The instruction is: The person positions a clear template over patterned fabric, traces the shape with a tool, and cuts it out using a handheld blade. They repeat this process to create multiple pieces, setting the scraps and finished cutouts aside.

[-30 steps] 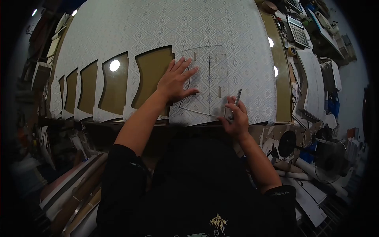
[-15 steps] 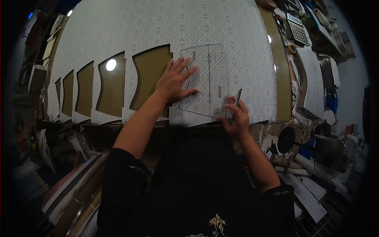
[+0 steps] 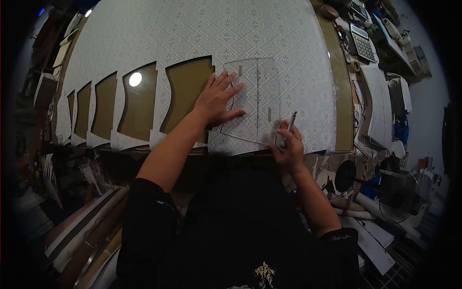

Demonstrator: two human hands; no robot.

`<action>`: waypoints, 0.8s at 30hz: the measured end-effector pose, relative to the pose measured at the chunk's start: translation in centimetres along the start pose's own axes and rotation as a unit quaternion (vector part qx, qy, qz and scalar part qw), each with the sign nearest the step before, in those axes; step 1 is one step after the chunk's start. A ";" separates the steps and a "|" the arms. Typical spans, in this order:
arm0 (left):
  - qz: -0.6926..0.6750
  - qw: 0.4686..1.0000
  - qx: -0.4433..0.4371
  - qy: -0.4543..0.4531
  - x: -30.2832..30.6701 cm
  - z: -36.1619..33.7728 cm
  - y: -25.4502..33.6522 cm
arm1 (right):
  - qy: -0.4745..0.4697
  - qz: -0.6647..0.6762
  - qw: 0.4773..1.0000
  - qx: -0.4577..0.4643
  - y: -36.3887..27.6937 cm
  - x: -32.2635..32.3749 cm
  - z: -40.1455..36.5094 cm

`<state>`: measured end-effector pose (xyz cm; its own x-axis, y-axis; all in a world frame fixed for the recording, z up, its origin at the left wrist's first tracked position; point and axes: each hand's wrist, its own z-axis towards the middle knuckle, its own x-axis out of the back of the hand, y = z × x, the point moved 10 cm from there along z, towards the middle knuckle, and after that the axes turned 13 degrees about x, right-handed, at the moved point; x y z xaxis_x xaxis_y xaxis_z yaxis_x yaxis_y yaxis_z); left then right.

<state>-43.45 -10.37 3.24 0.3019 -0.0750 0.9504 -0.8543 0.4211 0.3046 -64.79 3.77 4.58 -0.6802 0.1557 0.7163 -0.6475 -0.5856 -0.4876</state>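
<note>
A pale patterned fabric (image 3: pixel 192 29) covers the table, with a row of curved cutouts showing the olive surface (image 3: pixel 190 91) beneath. On the fabric lies a clear template (image 3: pixel 248 103) with a dark centre line and two small tan strips. My left hand (image 3: pixel 216 101) lies spread over the template's left edge, fingers apart. My right hand (image 3: pixel 289 147) is at the template's lower right corner, fingers closed around a slim metallic tool (image 3: pixel 291 120) that points up; its thumb and a finger touch the template's edge.
Along the right side are a calculator (image 3: pixel 362 43), a tape roll (image 3: pixel 355 66) and stacked paper pieces (image 3: pixel 375 106). A fan (image 3: pixel 397 192) stands at the lower right. Rolls of material (image 3: pixel 86 231) lean at the lower left.
The view has shifted slightly, so the table scene sits a little lower and to the right. Both hands keep the same pose on the template.
</note>
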 end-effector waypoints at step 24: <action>-0.007 1.000 -0.005 0.016 -0.2 0.0 0.0 | -0.005 -0.017 1.000 0.023 -0.7 0.0 0.2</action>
<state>-43.50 -10.38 3.03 0.3270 -0.0509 0.9436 -0.8461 0.4289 0.3164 -64.30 4.02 5.00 -0.6547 0.1672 0.7372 -0.6529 -0.6166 -0.4400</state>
